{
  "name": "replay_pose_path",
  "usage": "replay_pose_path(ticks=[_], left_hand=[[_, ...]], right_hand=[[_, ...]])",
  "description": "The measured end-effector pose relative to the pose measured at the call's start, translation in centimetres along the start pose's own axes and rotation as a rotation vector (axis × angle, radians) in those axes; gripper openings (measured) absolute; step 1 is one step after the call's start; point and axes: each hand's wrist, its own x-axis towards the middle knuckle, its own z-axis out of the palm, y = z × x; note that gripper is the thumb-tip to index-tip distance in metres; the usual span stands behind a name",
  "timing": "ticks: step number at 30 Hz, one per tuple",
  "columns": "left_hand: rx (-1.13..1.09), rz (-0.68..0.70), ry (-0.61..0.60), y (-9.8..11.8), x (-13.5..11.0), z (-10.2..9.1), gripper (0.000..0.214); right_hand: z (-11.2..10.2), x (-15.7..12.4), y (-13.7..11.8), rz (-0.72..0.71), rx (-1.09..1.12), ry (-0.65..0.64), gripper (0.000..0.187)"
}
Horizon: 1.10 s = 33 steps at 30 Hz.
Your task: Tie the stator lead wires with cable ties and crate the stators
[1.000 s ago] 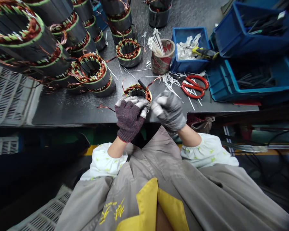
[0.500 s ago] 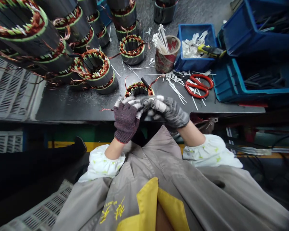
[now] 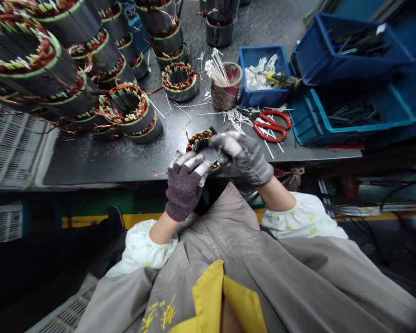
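Observation:
A small motor stator [image 3: 197,140] with copper windings and a dark core sits at the table's near edge, partly covered by both hands. My left hand [image 3: 186,184], in a dark purple knitted glove with whitened fingertips, is closed along its near left side. On the right side, my right hand [image 3: 247,156], in a grey glove, has its fingers curled together at the winding rim. Whatever those fingers pinch is hidden. A black sleeve [image 3: 213,131] sticks out at the back of the windings, with loose copper leads around it.
Stacked stators [image 3: 79,46] crowd the left. Behind my hands stand a cup [image 3: 225,97] of white cable ties and a blue bin [image 3: 263,96] holding white scraps and yellow-handled cutters [image 3: 280,79]. Red-handled scissors [image 3: 272,126] lie among loose ties. More blue bins [image 3: 360,134] stand right.
My hands, close together before, have parted, the right one shifting rightward, so more of the stator's opening shows between them. The camera view has also shifted slightly.

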Motion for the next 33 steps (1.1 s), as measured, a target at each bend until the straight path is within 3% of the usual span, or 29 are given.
replay_pose_path(ticks=[3,5,10,13,16,19,22,24,26,27,31,33], left_hand=[[0.039,-0.102,0.051,0.1,-0.7,-0.3,0.028],[0.030,-0.118,-0.003,-0.2,-0.4,-0.8,0.028],[0.023,0.076,-0.263,-1.9,3.0,-3.4,0.030],[0.024,0.219,-0.445,-3.2,5.7,-4.3,0.029],[-0.045,0.343,-0.555,-4.5,7.5,-3.8,0.029],[-0.083,0.478,-0.495,-5.6,7.5,-2.9,0.028],[-0.025,0.548,-0.305,-5.6,5.9,-2.6,0.026],[0.022,0.523,-0.175,-4.9,4.2,-2.6,0.026],[0.059,0.436,-0.072,-3.9,2.5,-2.5,0.032],[0.068,0.384,-0.033,-3.5,1.7,-2.3,0.036],[0.022,0.256,0.029,-2.3,-0.3,-1.2,0.046],[0.001,0.232,0.049,-2.2,-0.6,-0.8,0.045]], right_hand=[[0.1,-2.4,0.5,-0.096,0.033,0.183,0.046],[0.8,-3.3,0.8,-0.193,-0.020,0.176,0.040],[2.4,-1.4,2.1,-0.189,-0.093,-0.015,0.025],[1.5,1.5,3.5,-0.298,0.063,-0.216,0.022],[0.7,4.5,4.4,-0.348,0.241,-0.435,0.024],[1.0,6.7,4.6,-0.287,0.330,-0.578,0.032],[1.5,7.5,4.1,-0.265,0.372,-0.614,0.041],[1.3,7.4,4.0,-0.286,0.374,-0.613,0.042],[0.3,7.2,4.4,-0.285,0.346,-0.544,0.041],[-0.3,7.3,4.7,-0.261,0.314,-0.451,0.039],[-2.8,10.6,6.0,-0.084,0.011,0.155,0.024],[-3.0,13.5,5.7,-0.045,-0.160,0.286,0.016]])
